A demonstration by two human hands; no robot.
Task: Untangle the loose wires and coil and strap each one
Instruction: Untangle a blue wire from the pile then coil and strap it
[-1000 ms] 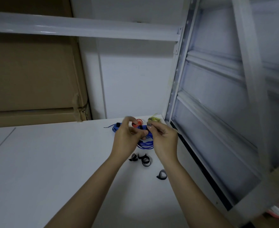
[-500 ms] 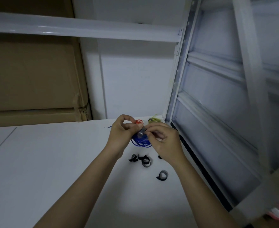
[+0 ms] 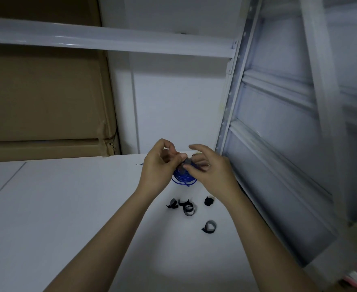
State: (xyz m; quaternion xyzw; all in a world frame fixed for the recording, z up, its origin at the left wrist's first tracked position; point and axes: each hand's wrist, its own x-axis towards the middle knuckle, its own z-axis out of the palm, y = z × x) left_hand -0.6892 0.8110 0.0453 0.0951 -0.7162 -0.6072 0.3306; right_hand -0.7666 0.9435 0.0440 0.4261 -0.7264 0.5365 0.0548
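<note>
Strapping blue coil [image 3: 182,178]: left hand [image 3: 159,165] pinches the loops, right hand [image 3: 210,168] pinches the strap [image 3: 186,161]. Wrap tight, press closed; spare straps [image 3: 186,206] just below coil.

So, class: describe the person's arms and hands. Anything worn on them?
Both forearms are bare up to the frame edge: no sleeves show. The left hand and right hand wear no gloves, and no ring, watch or bracelet is visible.

A white table [image 3: 47,207] stands against a white wall [image 3: 173,112]. Large cardboard boxes [image 3: 42,98] sit at its back left, under a white shelf beam [image 3: 110,42]. A metal rack frame [image 3: 278,133] rises on the right.
</note>
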